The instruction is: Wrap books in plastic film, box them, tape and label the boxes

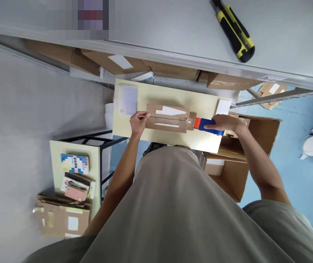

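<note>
A long cardboard box (pixel 170 119) with torn white paper on it lies on a pale yellow table (pixel 156 93). My left hand (pixel 139 123) holds its left end, with the thumb and fingertips closed at the edge. In my right hand (pixel 223 122) is a blue tape dispenser with an orange front (pixel 202 124), its fingers wrapped round the body. The dispenser's front is at the right end of the box, where a strip of clear brown tape (pixel 191 121) shows. Whether the strip is still joined to the roll, I cannot tell.
Above the table runs a grey shelf (pixel 167 22) with a black-and-yellow utility knife (pixel 236 33) on it. Open cartons (pixel 264 137) stand at the right. On the left, a side table (pixel 56 160) carries books (pixel 75 163) and packets, with another carton (pixel 63 217) nearby.
</note>
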The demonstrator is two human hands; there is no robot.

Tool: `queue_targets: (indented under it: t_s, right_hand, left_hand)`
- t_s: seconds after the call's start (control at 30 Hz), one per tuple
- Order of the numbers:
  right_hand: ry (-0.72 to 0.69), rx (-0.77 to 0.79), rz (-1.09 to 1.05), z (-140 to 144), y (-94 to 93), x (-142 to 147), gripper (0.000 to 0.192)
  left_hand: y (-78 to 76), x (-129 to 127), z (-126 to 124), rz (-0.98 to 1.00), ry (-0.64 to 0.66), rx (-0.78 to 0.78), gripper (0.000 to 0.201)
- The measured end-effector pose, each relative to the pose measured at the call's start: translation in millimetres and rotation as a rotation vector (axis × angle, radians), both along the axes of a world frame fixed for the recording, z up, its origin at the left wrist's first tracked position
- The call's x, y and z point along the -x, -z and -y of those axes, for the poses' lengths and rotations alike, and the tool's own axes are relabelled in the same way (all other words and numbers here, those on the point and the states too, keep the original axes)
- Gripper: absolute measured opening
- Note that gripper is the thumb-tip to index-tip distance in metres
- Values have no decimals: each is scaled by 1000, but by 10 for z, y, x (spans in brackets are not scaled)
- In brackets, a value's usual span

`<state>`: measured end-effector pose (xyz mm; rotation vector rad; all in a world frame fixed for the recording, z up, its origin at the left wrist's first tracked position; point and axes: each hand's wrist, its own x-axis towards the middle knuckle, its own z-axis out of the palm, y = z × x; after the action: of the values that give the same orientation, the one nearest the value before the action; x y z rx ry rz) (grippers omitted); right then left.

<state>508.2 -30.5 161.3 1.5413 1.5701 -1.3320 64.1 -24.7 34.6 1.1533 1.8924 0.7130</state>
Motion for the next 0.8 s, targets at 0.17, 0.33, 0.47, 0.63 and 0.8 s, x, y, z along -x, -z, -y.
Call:
queue_targets:
  t_s: [0.17, 0.33, 0.47, 0.63, 0.8]
  right_hand:
    - [-7, -84, 63, 133, 135, 111, 67]
    - [-12, -131, 144, 248, 167, 264, 55]
    - [-23, -155, 178, 311, 150, 338, 58]
    - [-18, -219, 196, 383, 131, 419, 55]
    - [-28, -342, 274, 489, 247, 673, 48]
  left_hand:
    - [14, -50, 67, -63, -19, -24, 30]
    - [-12, -220, 242, -91, -21, -83, 34]
    - [-25, -298, 333, -62, -26, -102, 35]
    - [-17, -245, 320, -31, -4, -77, 32]
    - [-39, -179, 278, -79, -9, -63, 27]
